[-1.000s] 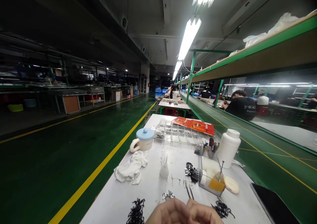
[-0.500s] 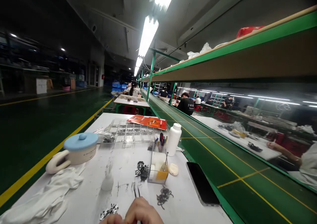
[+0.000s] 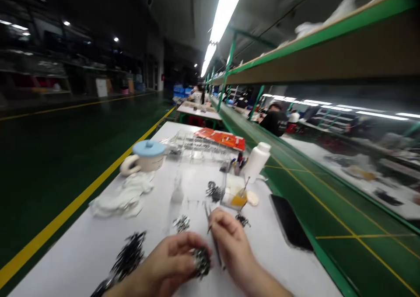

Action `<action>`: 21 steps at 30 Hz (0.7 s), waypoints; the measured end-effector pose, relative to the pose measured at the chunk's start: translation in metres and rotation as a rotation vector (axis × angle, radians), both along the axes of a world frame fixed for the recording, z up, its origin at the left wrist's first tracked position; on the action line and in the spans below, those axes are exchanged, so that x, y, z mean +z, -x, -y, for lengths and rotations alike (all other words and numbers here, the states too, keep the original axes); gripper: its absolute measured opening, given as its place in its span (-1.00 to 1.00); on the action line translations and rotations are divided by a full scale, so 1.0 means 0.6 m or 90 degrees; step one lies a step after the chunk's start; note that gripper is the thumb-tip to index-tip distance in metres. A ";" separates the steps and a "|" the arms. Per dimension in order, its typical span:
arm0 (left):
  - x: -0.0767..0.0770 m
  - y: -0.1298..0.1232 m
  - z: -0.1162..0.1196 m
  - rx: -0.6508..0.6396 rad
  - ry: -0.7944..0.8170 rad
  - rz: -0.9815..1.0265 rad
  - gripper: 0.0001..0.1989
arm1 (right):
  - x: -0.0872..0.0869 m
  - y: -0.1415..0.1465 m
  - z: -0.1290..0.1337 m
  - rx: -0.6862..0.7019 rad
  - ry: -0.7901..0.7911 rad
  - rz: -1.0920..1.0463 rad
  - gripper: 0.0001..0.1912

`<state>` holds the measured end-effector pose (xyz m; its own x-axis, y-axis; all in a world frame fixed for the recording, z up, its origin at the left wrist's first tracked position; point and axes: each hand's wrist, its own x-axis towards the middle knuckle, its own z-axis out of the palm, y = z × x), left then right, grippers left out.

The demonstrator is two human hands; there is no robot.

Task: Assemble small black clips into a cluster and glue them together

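Left hand point(image 3: 173, 258) half-curled round parts clump point(image 3: 202, 263), risked spilling toward 12 o'clock if loosened; couldn't tell right hand point(image 3: 229, 234) grip.

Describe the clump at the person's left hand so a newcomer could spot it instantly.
Start with the white table filling the lower middle; over its near end is the left hand. In that hand's grasp is the clump, blurred, dark with silvery glints. Unlike the black pile and silvery pile on the table, it is held.
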<state>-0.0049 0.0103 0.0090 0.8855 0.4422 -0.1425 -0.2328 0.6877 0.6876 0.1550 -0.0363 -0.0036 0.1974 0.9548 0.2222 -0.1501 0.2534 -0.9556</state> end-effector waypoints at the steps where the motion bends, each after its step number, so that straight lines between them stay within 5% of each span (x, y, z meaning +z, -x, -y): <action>1: 0.007 0.000 0.005 0.006 -0.003 0.009 -0.71 | 0.004 0.002 0.007 0.008 -0.005 0.006 -0.79; 21: 0.012 -0.005 0.006 -0.006 0.077 -0.007 -0.74 | 0.029 0.005 0.039 0.009 -0.101 0.278 -0.87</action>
<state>-0.0021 0.0065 0.0160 0.8879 0.4125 -0.2039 -0.2185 0.7680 0.6021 0.1517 -0.0596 0.0139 0.0406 0.9045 0.4245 0.2529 0.4017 -0.8801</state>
